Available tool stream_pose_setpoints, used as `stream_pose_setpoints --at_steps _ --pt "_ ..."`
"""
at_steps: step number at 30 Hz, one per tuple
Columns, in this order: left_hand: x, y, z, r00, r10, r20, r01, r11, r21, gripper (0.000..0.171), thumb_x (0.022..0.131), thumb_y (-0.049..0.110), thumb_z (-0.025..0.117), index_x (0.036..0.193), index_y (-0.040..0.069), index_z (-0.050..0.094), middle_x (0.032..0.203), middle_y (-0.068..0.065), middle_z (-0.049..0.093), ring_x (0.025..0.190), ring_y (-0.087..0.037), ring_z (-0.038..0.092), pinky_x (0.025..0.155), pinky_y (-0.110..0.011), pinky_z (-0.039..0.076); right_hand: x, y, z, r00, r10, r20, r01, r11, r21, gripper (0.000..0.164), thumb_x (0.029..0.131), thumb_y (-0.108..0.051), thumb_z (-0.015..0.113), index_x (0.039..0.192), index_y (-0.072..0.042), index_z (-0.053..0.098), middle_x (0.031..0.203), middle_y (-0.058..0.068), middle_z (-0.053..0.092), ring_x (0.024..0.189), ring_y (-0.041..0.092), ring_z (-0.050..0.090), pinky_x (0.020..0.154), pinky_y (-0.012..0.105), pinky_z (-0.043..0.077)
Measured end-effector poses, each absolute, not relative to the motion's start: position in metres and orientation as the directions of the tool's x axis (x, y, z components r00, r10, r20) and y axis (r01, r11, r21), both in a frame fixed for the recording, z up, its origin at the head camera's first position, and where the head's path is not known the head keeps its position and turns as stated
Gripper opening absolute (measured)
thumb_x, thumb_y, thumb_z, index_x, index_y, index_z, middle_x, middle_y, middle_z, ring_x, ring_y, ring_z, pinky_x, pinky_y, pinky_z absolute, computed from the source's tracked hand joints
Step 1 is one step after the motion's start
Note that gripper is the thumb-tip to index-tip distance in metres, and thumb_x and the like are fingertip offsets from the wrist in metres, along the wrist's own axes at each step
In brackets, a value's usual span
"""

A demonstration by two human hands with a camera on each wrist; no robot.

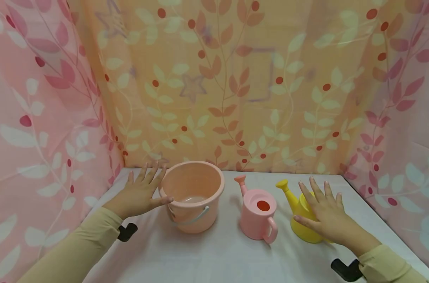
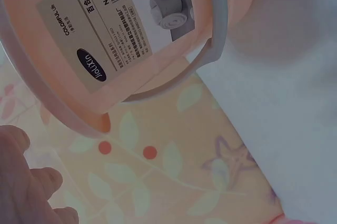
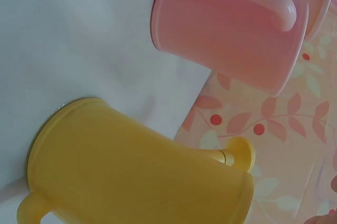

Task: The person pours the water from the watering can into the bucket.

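Note:
A peach-coloured bucket [image 1: 196, 215] with a grey bail handle [image 2: 217, 19] stands upright on the left half of the table. My left hand [image 1: 142, 194] is spread out at the bucket's left rim, fingers straight; whether it touches the rim I cannot tell. In the middle is a pink watering can [image 1: 254, 218], spout to the back left and handle toward me. To its right stands a yellow watering can [image 1: 302, 230], partly hidden in the head view by my right hand [image 1: 325, 216], whose fingers are spread and hold nothing. The left wrist view shows a printed label [image 2: 95, 29] on the bucket.
A white cloth [image 1: 207, 261] covers the table. Patterned curtains close it in: a yellow-orange one [image 1: 228, 78] at the back, pink ones at the left [image 1: 51, 129] and right [image 1: 405, 129]. Black wrist mounts [image 1: 127, 232] show below both cuffs.

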State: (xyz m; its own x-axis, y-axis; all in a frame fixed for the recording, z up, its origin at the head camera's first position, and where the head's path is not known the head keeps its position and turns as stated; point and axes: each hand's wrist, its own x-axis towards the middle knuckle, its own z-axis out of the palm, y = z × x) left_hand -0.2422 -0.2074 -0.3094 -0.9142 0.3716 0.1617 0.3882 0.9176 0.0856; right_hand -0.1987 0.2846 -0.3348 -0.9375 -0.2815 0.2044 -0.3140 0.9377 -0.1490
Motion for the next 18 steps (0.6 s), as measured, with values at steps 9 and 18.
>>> stream_pose_setpoints --at_steps 9,18 --pt "-0.247 -0.207 -0.306 -0.911 0.383 0.151 0.397 0.914 0.078 0.100 0.079 0.076 0.035 0.148 0.016 -0.005 0.153 -0.010 -0.007 0.137 -0.035 -0.012 0.098 -0.068 -0.008 -0.198 0.283 -0.335 -0.930 -0.291 0.224 -0.326 0.935 -0.141 0.091 0.084 -0.057 0.053 0.148 -0.020 0.000 0.150 0.023 -0.003 0.129 0.055 -0.013 0.088 0.072 -0.016" --pt "-0.261 -0.207 -0.311 -0.907 0.399 0.133 0.414 0.902 0.119 0.104 0.078 0.075 0.038 0.146 0.012 -0.009 0.152 -0.011 -0.010 0.137 -0.037 -0.008 0.101 -0.065 -0.005 -0.201 0.280 -0.339 -0.916 -0.331 0.227 -0.367 0.919 -0.141 0.091 0.084 -0.054 0.055 0.149 -0.019 0.002 0.150 0.024 -0.002 0.129 0.055 -0.011 0.088 0.074 -0.012"
